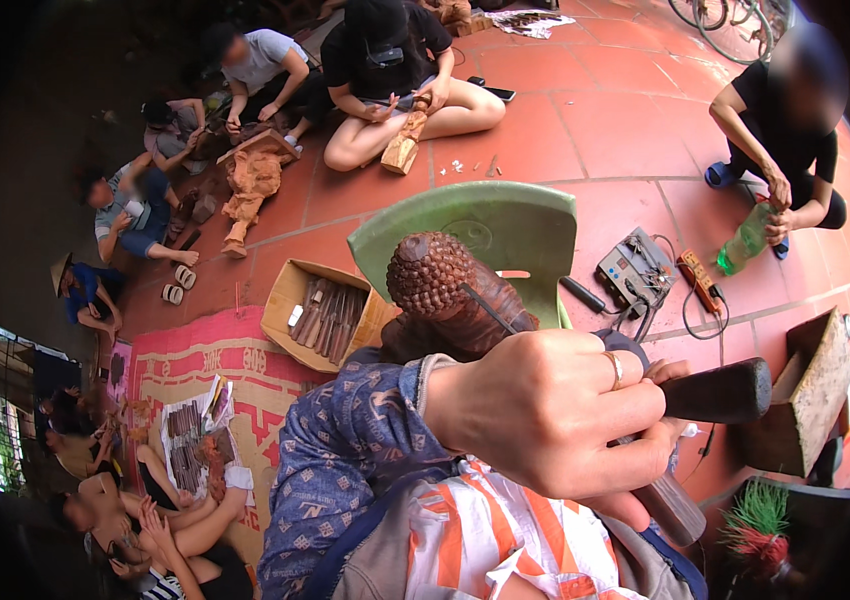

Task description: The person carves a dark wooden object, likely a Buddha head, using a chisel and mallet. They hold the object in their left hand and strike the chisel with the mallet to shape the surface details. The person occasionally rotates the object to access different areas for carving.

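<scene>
A dark carved wooden figure (445, 285) with a knobbed, curly-haired head leans against a green plastic chair (535, 215). My left hand (565, 415), wearing a ring, is closed with its back up. It grips a chisel, whose thin blade (490, 308) lies against the figure's side; a brown wooden handle (673, 508) sticks out below the fingers. A thick black handle (720, 391) juts out at the right of the fist. Behind it, my right hand (667, 370) is mostly hidden; only bits of bent fingers show, and what they hold is unclear.
Left of the chair, a cardboard box (280, 310) holds several chisels. More tools (185, 450) lie on a red mat (180, 350). To the right are a control box (635, 268), an orange power strip (700, 280) and a wooden box (805, 400). Several people sit around.
</scene>
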`<state>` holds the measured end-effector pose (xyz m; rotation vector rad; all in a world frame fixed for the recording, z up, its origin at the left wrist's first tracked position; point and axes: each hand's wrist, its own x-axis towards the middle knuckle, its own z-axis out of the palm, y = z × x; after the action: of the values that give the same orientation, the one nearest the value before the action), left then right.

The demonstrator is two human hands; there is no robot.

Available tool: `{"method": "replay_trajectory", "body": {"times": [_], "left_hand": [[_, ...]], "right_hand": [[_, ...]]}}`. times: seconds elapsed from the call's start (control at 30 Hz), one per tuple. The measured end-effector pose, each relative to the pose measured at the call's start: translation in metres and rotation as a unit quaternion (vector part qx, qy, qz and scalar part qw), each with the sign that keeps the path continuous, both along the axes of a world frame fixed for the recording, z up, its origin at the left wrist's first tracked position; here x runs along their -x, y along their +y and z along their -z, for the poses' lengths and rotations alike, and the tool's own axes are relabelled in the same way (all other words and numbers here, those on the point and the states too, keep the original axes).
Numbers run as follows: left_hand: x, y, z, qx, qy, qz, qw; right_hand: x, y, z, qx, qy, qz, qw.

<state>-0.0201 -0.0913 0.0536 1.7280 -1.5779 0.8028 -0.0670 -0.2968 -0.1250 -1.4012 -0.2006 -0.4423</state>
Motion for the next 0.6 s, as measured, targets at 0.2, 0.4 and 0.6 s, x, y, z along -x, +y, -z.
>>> {"method": "replay_trajectory", "body": {"times": [0.2,0.4,0.6], "left_hand": [[-0.001,0.001,-0.001,0.057,0.004,0.005,0.998],[0.0,0.002,-0.004,0.078,0.011,0.003,0.997],[0.0,0.008,-0.007,0.088,0.031,-0.01,0.996]], "right_hand": [[0.003,-0.017,-0.019,0.034,-0.016,0.025,0.999],[0.005,-0.04,-0.044,0.07,-0.068,0.064,0.993],[0.009,-0.053,-0.095,0.178,-0.174,0.119,0.961]]}}
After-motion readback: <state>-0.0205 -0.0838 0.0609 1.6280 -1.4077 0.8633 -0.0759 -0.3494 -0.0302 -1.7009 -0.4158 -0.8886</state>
